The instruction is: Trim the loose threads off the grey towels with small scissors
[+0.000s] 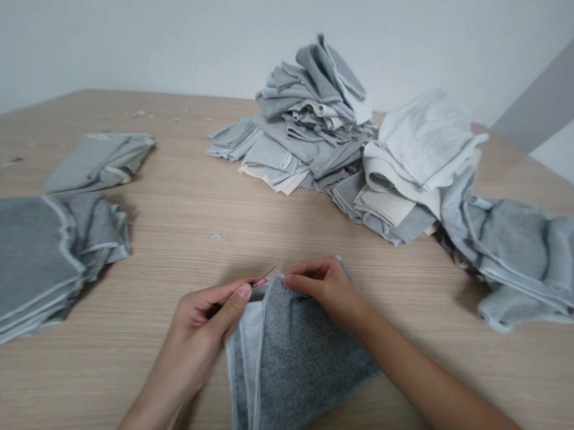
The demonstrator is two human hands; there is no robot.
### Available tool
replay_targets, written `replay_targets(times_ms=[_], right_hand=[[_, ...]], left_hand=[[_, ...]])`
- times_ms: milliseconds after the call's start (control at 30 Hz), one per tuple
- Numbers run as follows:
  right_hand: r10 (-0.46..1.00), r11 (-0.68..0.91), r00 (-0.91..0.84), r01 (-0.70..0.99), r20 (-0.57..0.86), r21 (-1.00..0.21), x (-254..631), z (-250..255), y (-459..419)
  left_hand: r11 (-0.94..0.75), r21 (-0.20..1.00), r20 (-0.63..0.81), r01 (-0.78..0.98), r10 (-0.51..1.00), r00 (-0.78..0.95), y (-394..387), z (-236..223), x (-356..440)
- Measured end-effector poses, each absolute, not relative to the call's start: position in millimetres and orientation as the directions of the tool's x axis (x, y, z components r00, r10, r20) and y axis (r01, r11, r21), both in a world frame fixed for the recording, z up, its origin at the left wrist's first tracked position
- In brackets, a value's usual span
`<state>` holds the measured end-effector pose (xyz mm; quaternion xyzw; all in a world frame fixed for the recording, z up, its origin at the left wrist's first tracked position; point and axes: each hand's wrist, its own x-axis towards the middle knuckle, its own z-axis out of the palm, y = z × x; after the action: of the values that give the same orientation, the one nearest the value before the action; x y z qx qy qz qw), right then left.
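Observation:
A grey fabric piece (pixel 304 355) with pale overlocked edges lies at the front middle of the table, its upper corner raised. At that corner, the thumb and fingers of my right hand (pixel 334 290) are pinched on the cloth. My left hand (pixel 211 319) is closed around a thin, pointed metal tool (pixel 265 275), whose tip sticks out towards the raised corner. Most of the tool is hidden by my fingers, so its exact kind does not show. The pale inner layer of the cloth passes close by my left fingertips; whether they also grip it, I cannot tell.
A tall heap of grey fabric pieces (pixel 310 127) stands at the back. White and cream pieces (pixel 423 145) are piled right of it, with folded grey cloth (pixel 518 250) in front. Stacked grey pieces (pixel 23 254) and another folded piece (pixel 94 159) lie left. Scraps dot the wooden table (pixel 183 204).

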<state>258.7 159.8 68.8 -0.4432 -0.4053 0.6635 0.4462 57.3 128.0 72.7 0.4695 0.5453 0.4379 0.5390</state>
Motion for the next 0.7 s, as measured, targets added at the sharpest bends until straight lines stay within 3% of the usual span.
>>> replay_targets(times_ms=[433, 567, 700], right_hand=[[0.947, -0.233, -0.263, -0.168, -0.185, -0.958, 265, 67, 163], [0.933, -0.218, -0.324, -0.159, -0.158, -0.963, 265, 66, 163], [0.924, -0.193, -0.363, -0.17, -0.12, -0.966, 264, 65, 161]], left_hand=[[-0.018, 0.972, 0.023, 0.235, 1.0, -0.019, 119, 74, 44], [0.036, 0.972, -0.034, 0.232, 0.999, -0.013, 128, 84, 60], [0.085, 0.979, -0.108, 0.187, 0.987, 0.117, 139, 88, 74]])
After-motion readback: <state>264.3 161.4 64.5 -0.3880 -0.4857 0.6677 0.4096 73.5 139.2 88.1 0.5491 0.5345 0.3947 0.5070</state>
